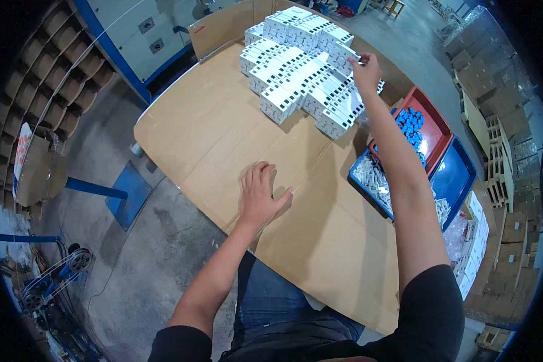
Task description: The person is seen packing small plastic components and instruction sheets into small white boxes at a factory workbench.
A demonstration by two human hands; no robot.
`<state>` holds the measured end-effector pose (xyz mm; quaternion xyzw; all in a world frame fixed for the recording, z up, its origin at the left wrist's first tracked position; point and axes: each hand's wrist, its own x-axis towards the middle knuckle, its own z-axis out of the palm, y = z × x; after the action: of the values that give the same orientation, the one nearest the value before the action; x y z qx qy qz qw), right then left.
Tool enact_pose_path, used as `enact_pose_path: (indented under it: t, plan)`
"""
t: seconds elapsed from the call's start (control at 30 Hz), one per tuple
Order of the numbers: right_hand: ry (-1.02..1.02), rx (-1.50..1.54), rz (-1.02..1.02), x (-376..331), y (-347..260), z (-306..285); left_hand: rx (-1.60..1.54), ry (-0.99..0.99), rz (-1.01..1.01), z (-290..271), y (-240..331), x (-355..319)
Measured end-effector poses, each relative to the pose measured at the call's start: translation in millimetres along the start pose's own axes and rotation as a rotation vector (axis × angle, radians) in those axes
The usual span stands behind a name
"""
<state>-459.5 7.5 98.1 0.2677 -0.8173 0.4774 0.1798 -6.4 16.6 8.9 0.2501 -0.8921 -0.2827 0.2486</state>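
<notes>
- The left hand (259, 196) is empty, its thumb and fingers apart, over the near part of the brown cardboard-covered bench (199, 114).
- The glossy white rectangular blocks with dark slots (283, 66) stand packed in stepped rows at the far side of the bench; they look like stiff plastic, probably light each, smooth enough to slip, and likely to chip if dropped.
- Best hold, I judge: across the two flat sides near one end – a row may slide apart if squeezed only at its ends.
- The right hand (368, 73) has its fingers at the right end of a tilted white block (341, 56); whether they are clamped on it I cannot tell.
- Counts, left to right: two hands; dozens of white blocks, too tightly packed for an exact number; one red plastic tray (434, 128); many small blue parts (409, 123) in it – heaped, uncountable.
</notes>
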Motion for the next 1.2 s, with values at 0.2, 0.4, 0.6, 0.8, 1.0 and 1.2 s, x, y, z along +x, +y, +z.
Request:
enact_pose_path:
  t: [0.2, 0.4, 0.6, 0.8, 1.0, 1.2]
  plan:
    - [0.028, -0.009, -0.106, 18, -2, 46, 0.018, -0.031, -0.017, 0, -8, 2]
    - [0.027, -0.123, -0.134, 29, 4, 73, 0.021, -0.074, -0.042, 0, -6, 6]
    - [0.041, -0.104, -0.165, 28, -5, 88, 0.040, -0.086, -0.050, -3, -3, -1]
    - [0.130, -0.157, -0.232, 3, 17, 57, 0.032, -0.088, 0.009, 4, 0, 2]
    - [-0.070, 0.281, -0.103, -170, -64, -39, 0.148, -0.016, 0.074, 8, -10, -3]
    - [-0.352, 0.317, 0.205, -374, -76, -215, 0.098, -0.002, 0.114, 23, -9, 3]
